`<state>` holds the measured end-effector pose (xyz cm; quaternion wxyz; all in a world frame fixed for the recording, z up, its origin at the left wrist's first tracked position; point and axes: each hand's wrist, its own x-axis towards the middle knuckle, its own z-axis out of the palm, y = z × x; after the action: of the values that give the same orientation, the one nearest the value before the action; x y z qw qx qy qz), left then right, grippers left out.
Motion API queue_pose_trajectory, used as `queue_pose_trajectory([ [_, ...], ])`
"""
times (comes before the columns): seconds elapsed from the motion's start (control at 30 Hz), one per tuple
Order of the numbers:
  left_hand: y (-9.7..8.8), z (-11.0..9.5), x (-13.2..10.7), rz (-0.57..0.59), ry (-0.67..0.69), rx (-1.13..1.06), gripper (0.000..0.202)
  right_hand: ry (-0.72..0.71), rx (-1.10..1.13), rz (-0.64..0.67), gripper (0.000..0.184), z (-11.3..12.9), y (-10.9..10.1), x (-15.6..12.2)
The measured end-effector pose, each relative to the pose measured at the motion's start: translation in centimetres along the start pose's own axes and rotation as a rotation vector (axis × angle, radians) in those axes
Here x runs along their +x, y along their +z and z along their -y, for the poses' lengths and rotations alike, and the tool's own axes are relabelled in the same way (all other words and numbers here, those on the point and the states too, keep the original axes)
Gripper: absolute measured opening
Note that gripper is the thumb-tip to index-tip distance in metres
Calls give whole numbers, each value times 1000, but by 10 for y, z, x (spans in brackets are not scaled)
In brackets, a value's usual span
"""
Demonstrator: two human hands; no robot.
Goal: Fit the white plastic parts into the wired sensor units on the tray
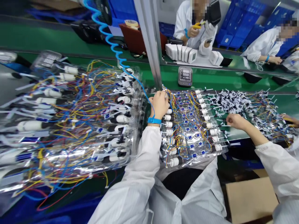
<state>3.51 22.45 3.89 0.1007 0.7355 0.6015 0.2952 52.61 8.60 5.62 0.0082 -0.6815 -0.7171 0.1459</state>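
Note:
In front of me lies a clear plastic tray (192, 141) holding rows of small white-and-black cylindrical parts, coloured wires and small blue pieces. My left hand (160, 102), with a blue wrist strap, is closed at the tray's far left corner, beside a white cylinder. What its fingers hold is mostly hidden. To the right of the tray, my right hand (235, 121) has its fingers pinched together over scattered small black-and-white strips. Whatever is between those fingertips is too small to name. Just beyond that hand sits a pile of such strips (230, 101).
Larger trays of wired cylinders (77, 124) fill the left side. A display unit (185, 76) stands behind the tray, near a metal post (150, 40). A blue coiled hose (109, 37) hangs down. Co-workers sit across the bench; a cardboard box (252, 199) is low right.

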Motion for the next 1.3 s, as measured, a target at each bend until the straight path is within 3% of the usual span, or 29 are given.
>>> queue_pose_trajectory([
  [0.1, -2, -3, 1, 16, -3, 9, 38, 86, 60, -79, 13, -2, -46, -11],
  [0.17, -3, -6, 2, 33, -2, 17, 41, 104, 166, -174, 8, 13, -86, -14],
  [0.23, -5, -8, 3, 53, 0, 25, 43, 65, 435, -365, 31, 51, -119, -6],
  [0.3, -6, -9, 3, 67, 6, 29, 44, -78, 542, -494, 30, 108, -138, 18],
  [0.33, -7, -9, 3, 71, 12, 30, 44, -152, 590, -470, 27, 140, -141, 36],
  [0.43, -7, -8, 2, 82, 40, 26, 46, -341, 784, -301, 24, 232, -120, 108],
  [0.5, -7, -7, 1, 86, 62, 24, 46, -322, 949, -232, 24, 279, -90, 159],
  [0.57, -7, -7, 1, 87, 88, 21, 45, -225, 1156, -216, 31, 311, -56, 199],
  [0.63, -7, -7, 2, 82, 85, -2, 40, -193, 1304, -169, 40, 331, -27, 222],
  [0.7, -5, -7, 3, 72, 23, -56, 31, -210, 1356, -127, 47, 339, -6, 228],
  [0.8, -2, -4, 6, 37, -95, -138, 24, -254, 1364, -61, 54, 337, 13, 213],
  [0.9, 1, 1, 6, 2, -126, -242, 35, -307, 1318, 55, 53, 327, 23, 192],
  [1.0, 1, 6, 6, 6, -36, -340, 52, -360, 1264, 154, 45, 320, 25, 184],
  [1.07, 0, 7, 5, 4, 25, -321, 50, -391, 1247, 81, 40, 317, 22, 189],
  [1.2, -1, 6, 6, 30, 99, -186, 38, -363, 1298, -277, 36, 314, 15, 211],
  [1.3, 0, 6, 6, 70, 109, -136, 33, -304, 1340, -333, 38, 312, 19, 223],
])
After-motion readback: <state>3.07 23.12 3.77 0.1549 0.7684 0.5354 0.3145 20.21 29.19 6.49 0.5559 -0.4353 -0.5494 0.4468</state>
